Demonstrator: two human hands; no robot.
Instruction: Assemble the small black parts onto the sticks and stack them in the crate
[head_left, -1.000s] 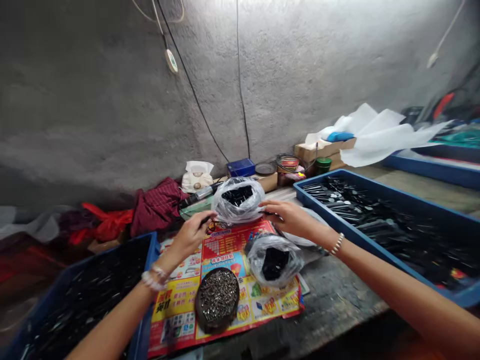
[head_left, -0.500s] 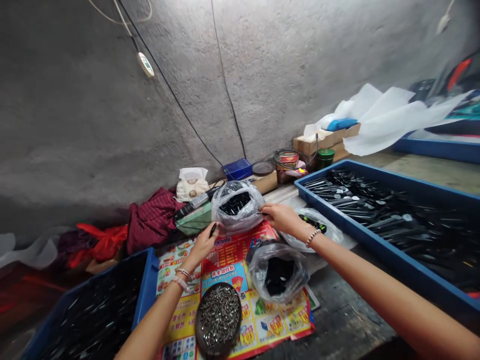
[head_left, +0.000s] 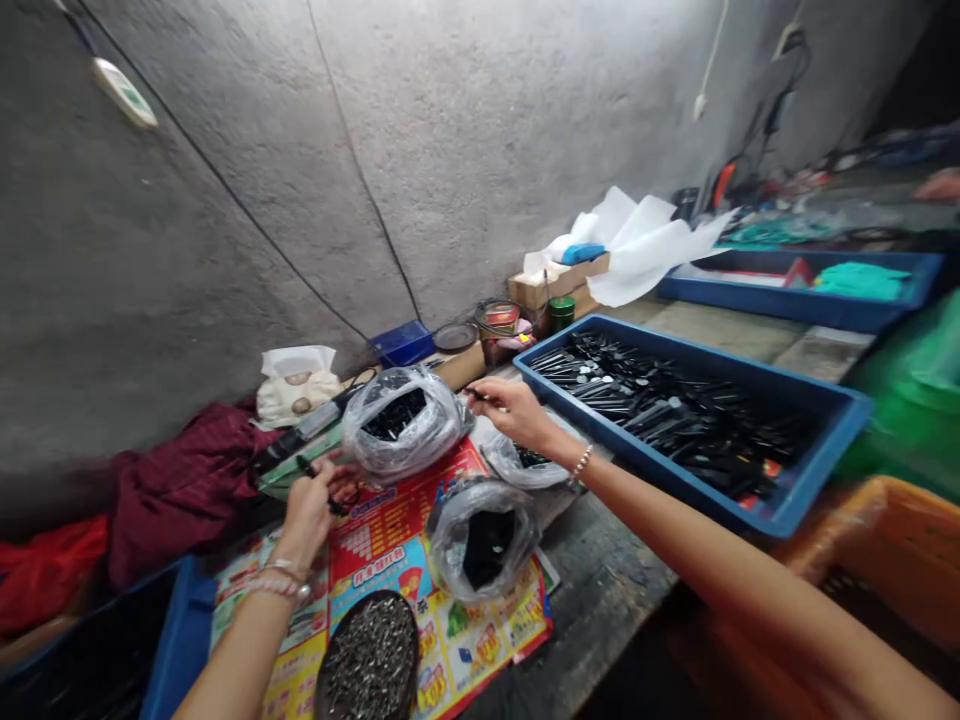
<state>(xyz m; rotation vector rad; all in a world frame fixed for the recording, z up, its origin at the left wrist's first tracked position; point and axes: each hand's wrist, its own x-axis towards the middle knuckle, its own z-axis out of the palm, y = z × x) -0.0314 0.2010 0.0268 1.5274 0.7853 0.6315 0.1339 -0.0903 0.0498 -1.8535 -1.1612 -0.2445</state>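
My left hand (head_left: 315, 505) pinches a small black part (head_left: 313, 472) above the green-covered item (head_left: 296, 462), close to a clear plastic bag of black parts (head_left: 401, 425). My right hand (head_left: 514, 412) holds a thin dark piece (head_left: 476, 394) between its fingertips, just beyond that bag. Below it lies a second clear bag with black contents (head_left: 484, 540). A third bag (head_left: 521, 465) sits against the blue tray (head_left: 645, 450) of black metal parts. Silver screws fill a round dark dish (head_left: 367, 660) on a printed paper sheet (head_left: 382, 520).
A second blue tray (head_left: 180, 630) sits at the lower left, and a farther one (head_left: 795, 295) holds teal cloth. Maroon cloth (head_left: 180, 490) lies by the grey wall (head_left: 225, 200). An orange crate (head_left: 885, 540) and green sheeting (head_left: 919, 400) stand at the right.
The view has swung right, revealing more trays and the crate. My left hand has drawn back toward me and to the left, still holding the small black part. My right hand keeps its pinch.
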